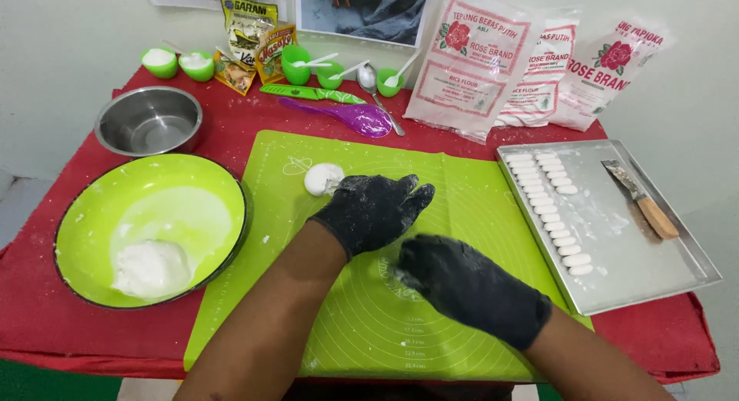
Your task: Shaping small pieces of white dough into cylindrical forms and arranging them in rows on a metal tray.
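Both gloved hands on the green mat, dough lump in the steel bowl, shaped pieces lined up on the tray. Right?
Wrong on the bowl: the head view shows the dough lump in the green bowl; the steel bowl looks empty. Both hands, left and right, are on the mat; pieces line the tray.

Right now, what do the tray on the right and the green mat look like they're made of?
Tray: likely metal, a dull silver-grey sheet with a raised rim. Green mat: probably silicone, thin and matte, lying flat with printed circles. Neither can be confirmed by look alone.
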